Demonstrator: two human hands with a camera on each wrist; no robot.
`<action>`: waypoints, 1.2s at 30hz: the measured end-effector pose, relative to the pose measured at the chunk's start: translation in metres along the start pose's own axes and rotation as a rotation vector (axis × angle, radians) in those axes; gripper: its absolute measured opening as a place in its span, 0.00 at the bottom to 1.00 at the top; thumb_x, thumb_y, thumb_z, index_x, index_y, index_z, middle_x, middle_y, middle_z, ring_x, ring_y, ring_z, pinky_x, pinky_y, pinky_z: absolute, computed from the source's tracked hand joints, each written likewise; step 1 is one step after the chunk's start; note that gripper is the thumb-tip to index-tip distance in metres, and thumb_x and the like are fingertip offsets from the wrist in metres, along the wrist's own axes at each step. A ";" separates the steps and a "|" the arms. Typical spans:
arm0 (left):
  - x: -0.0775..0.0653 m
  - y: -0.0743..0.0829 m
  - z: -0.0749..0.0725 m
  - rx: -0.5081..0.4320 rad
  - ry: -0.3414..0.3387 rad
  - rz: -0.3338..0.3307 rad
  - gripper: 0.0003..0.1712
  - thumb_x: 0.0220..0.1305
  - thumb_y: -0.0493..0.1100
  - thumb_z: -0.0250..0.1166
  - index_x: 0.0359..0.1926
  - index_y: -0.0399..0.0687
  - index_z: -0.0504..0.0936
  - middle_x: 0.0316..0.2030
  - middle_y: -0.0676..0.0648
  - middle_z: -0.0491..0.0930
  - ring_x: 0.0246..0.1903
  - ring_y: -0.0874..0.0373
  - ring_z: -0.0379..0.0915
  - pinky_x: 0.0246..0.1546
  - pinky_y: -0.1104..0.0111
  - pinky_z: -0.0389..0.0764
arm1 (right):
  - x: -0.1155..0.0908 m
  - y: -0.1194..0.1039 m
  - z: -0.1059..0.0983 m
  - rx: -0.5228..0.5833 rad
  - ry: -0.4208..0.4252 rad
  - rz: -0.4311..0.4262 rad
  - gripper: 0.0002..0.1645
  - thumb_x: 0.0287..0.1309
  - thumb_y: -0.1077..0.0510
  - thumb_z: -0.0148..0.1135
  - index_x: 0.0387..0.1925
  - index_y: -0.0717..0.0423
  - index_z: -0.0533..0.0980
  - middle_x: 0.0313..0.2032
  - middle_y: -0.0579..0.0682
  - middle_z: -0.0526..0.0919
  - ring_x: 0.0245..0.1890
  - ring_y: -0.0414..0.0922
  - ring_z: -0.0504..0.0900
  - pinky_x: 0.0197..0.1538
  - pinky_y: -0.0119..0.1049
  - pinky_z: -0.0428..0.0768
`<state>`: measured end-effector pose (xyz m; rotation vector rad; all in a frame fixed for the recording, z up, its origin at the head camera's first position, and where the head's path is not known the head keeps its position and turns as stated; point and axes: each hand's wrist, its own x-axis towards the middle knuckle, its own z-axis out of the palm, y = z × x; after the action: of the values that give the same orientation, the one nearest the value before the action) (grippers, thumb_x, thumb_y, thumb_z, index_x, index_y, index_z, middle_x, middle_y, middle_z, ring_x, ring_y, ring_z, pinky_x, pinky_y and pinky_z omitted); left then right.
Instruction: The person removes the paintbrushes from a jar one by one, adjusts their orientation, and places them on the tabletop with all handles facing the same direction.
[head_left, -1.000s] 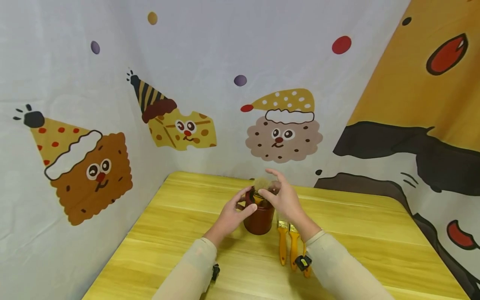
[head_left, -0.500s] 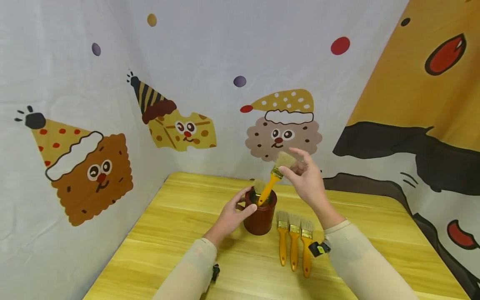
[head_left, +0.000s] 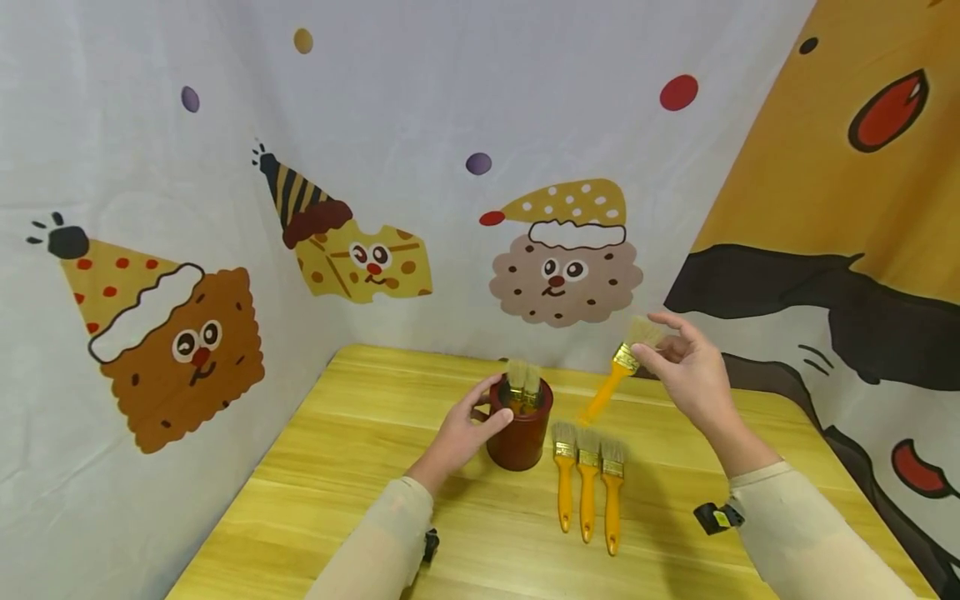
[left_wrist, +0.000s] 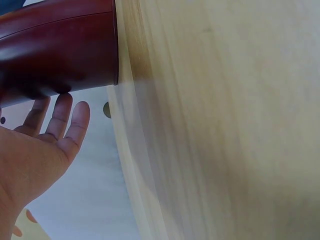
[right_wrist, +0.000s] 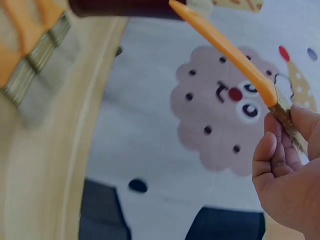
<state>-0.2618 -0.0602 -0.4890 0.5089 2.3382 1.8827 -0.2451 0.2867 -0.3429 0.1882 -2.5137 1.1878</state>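
Observation:
My left hand (head_left: 463, 427) holds a dark red pen holder (head_left: 517, 442) at its left side, thumb near the rim. In the left wrist view, the fingertips (left_wrist: 80, 112) meet the pen holder's wall (left_wrist: 60, 45). Bristle ends of paintbrushes (head_left: 522, 377) stick up out of the pen holder. To its right, my right hand (head_left: 693, 375) pinches a paintbrush (head_left: 617, 372) around its bristles and metal band. The orange handle (right_wrist: 235, 52) hangs down to the left, above the table. Three more paintbrushes (head_left: 588, 483) lie side by side, bristles pointing away from me.
The wooden table (head_left: 375, 467) ends at the back against a white cloth backdrop (head_left: 405, 125) with cartoon prints. On the right, the cloth (head_left: 847, 183) shows a large yellow and black print.
My right hand has drawn a paintbrush up out of the pen holder and carried it right, then lower. My left hand stays on the pen holder.

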 end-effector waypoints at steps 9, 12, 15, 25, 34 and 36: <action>0.000 -0.001 0.000 -0.002 0.006 0.010 0.36 0.76 0.61 0.66 0.79 0.83 0.64 0.68 0.47 0.77 0.52 0.50 0.77 0.53 0.56 0.81 | -0.014 0.042 -0.020 -0.125 -0.039 0.046 0.40 0.73 0.41 0.67 0.79 0.48 0.68 0.45 0.57 0.90 0.38 0.18 0.78 0.39 0.24 0.80; -0.001 0.000 0.000 -0.001 0.009 0.010 0.36 0.76 0.61 0.66 0.79 0.84 0.64 0.68 0.48 0.77 0.52 0.50 0.77 0.53 0.56 0.81 | -0.016 0.056 -0.023 -0.142 -0.049 0.062 0.40 0.74 0.42 0.67 0.79 0.51 0.67 0.45 0.58 0.89 0.39 0.20 0.77 0.39 0.26 0.81; -0.001 0.001 0.001 0.000 0.009 0.007 0.36 0.76 0.61 0.66 0.78 0.85 0.64 0.69 0.48 0.77 0.52 0.50 0.77 0.54 0.56 0.81 | -0.017 0.067 -0.024 -0.161 -0.070 0.088 0.41 0.74 0.41 0.66 0.79 0.52 0.66 0.45 0.59 0.89 0.37 0.27 0.80 0.38 0.30 0.81; -0.001 0.001 0.001 0.004 0.010 0.000 0.36 0.76 0.62 0.66 0.78 0.85 0.64 0.69 0.48 0.77 0.52 0.50 0.77 0.54 0.56 0.81 | -0.021 0.086 -0.022 -0.179 -0.152 0.147 0.42 0.75 0.41 0.66 0.79 0.56 0.65 0.45 0.59 0.88 0.40 0.49 0.86 0.39 0.40 0.83; -0.001 0.001 0.001 0.010 0.012 -0.001 0.36 0.76 0.61 0.66 0.79 0.84 0.64 0.68 0.48 0.77 0.52 0.49 0.76 0.53 0.57 0.80 | -0.023 0.096 -0.021 -0.166 -0.191 0.168 0.42 0.74 0.44 0.68 0.78 0.58 0.65 0.45 0.60 0.88 0.39 0.45 0.86 0.39 0.39 0.84; -0.001 0.002 0.001 0.009 0.012 -0.001 0.36 0.76 0.61 0.66 0.79 0.83 0.64 0.69 0.48 0.77 0.52 0.49 0.76 0.53 0.57 0.80 | -0.023 0.098 -0.020 -0.157 -0.198 0.180 0.41 0.74 0.44 0.68 0.78 0.57 0.65 0.45 0.60 0.88 0.39 0.45 0.86 0.40 0.39 0.84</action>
<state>-0.2601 -0.0594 -0.4870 0.4990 2.3547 1.8814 -0.2447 0.3642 -0.4098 0.0408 -2.8351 1.0760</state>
